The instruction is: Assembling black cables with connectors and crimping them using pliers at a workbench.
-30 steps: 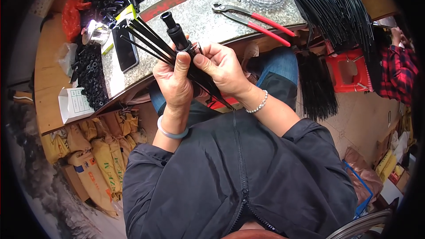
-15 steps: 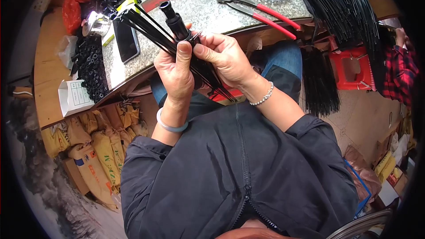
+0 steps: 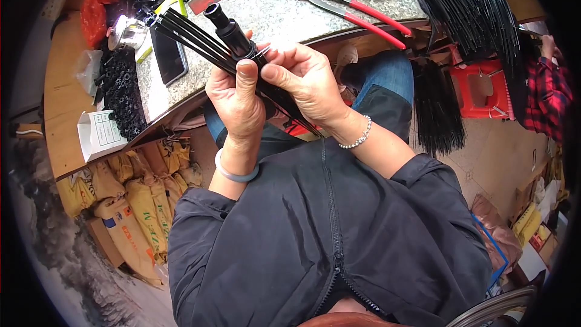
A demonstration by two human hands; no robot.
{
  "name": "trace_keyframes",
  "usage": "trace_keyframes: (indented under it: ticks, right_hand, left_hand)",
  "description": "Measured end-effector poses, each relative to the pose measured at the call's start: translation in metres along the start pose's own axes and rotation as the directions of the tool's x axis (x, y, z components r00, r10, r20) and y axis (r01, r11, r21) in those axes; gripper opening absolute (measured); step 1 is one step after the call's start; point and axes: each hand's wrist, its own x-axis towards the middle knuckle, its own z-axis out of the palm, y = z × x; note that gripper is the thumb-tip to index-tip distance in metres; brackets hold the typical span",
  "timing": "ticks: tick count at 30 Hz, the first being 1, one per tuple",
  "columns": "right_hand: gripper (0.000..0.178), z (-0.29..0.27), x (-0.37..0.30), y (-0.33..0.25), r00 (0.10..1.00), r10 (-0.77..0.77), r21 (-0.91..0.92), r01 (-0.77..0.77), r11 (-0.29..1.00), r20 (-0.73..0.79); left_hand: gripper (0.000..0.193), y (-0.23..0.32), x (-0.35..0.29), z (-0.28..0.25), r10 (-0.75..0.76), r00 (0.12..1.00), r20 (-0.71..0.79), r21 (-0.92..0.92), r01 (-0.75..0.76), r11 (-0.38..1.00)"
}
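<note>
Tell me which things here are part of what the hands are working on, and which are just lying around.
In hand:
left hand and right hand, both gripping the black rod bundle
black tube at the bundle's middle

Lying about:
red-handled pincers
phone
pile of black rods
red stool

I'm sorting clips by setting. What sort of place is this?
Probably a small assembly workshop. A stone-topped bench carries red-handled pincers and heaps of small black parts, and long black rods hang off its edge. Both hands work a bundle of black rods.
</note>
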Motion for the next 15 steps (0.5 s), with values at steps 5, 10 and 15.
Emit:
trace_keyframes:
  ticks: [5, 10, 15]
  right_hand:
    - [0.012, 0.004, 0.003, -0.001, 1.0, -0.025, 0.021, 0.025, 0.999, -0.02]
    - [0.014, 0.0, 0.003, -0.011, 0.997, 0.052, -0.023, -0.05, 0.998, 0.063]
    - [0.013, -0.003, 0.005, -0.013, 0.994, 0.071, -0.035, -0.068, 0.997, 0.078]
  left_hand:
    - [0.031, -0.004, 0.001, -0.002, 0.006, 0.999, -0.037, -0.083, -0.009, 0.997]
    - [0.031, -0.006, 0.0, -0.004, 0.0, 1.0, -0.013, -0.054, -0.001, 0.999]
    - [0.033, -0.003, 0.001, -0.003, -0.028, 0.999, 0.035, -0.069, 0.03, 0.997]
